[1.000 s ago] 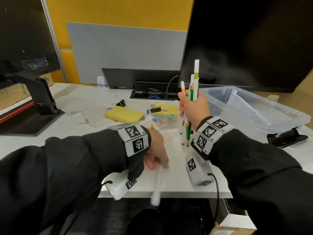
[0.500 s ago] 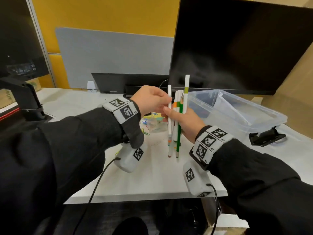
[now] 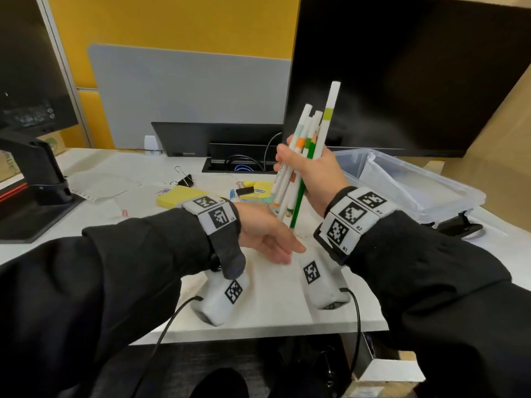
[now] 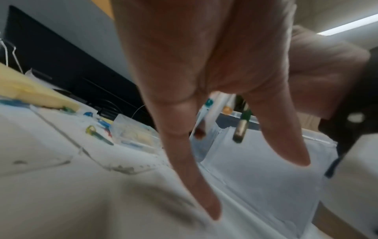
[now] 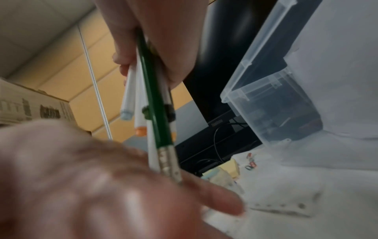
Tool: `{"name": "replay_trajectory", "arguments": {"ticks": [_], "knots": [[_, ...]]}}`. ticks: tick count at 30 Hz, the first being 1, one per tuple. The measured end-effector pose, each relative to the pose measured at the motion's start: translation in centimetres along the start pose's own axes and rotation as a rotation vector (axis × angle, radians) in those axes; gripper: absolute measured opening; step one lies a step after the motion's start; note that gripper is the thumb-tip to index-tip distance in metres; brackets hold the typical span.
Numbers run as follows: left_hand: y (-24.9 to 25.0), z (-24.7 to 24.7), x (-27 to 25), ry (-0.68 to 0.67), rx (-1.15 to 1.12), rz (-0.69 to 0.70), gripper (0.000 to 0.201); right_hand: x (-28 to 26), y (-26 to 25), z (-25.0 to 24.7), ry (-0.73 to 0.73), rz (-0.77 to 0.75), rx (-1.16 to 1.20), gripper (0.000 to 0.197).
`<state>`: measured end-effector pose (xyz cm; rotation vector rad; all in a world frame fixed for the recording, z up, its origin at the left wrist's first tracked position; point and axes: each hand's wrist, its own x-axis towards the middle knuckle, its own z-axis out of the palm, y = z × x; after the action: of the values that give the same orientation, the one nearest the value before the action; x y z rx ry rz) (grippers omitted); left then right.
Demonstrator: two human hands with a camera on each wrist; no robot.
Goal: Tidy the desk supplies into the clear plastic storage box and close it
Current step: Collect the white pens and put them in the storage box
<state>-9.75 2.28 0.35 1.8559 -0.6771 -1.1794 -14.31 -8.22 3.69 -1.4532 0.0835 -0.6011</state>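
Pens and a green pencil (image 3: 298, 193) stand bunched in my right hand (image 3: 313, 173), fingers and thumb curled round the middle of the bundle (image 3: 304, 150), which tilts slightly with its tops leaning right. I hold it above the desk (image 3: 273, 297), lower ends clear of the surface.

My left hand (image 3: 264, 234) hangs just below those lower ends, palm down, fingers straight and relaxed, holding nothing. From the left wrist view two fingers (image 4: 196, 177) point down toward the white desktop, apart from each other.

The clear plastic storage box (image 3: 416, 182) sits to the right of my right hand, lid off, near the dark monitor (image 3: 402, 67).

To do this step well, I judge I should square the uneven ends first, tapping them on the desk or against my left palm, since one pen stands much higher than the rest. Then I would swing the bundle right, lay it flat along the box's long side, and release low so nothing rolls or bounces out.

Sticky notes (image 3: 178, 196), binder clips (image 3: 184, 179) and paper clips lie on the desk beyond my left wrist, waiting to be packed.
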Motion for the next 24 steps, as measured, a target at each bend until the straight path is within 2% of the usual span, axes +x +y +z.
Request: {"name": "replay_trajectory", "arguments": {"ticks": [3,6,9,16,20,24], "knots": [[0.5,-0.1,0.0,-0.035,-0.207,0.041,0.044,0.1,-0.5,0.2,0.027,0.018,0.1,0.014],[1.6,-0.2,-0.2,0.004,-0.337,0.136,0.03,0.1,0.1,0.3,0.043,0.05,0.101,0.018],[2.3,0.0,-0.5,0.058,-0.378,0.199,0.027,0.1,0.5,0.0,0.042,0.08,0.088,0.024],[2.5,0.8,-0.3,0.072,-0.383,0.316,0.039,-0.6,0.7,-0.6,-0.011,0.192,0.178,0.014],[2.4,0.6,-0.3,0.017,-0.359,0.278,0.033,-0.7,0.7,-0.7,-0.015,0.162,0.087,0.019],[2.0,-0.2,0.1,0.022,-0.295,0.115,0.018,-0.6,0.6,-0.7,-0.018,0.104,0.03,0.021]]}}
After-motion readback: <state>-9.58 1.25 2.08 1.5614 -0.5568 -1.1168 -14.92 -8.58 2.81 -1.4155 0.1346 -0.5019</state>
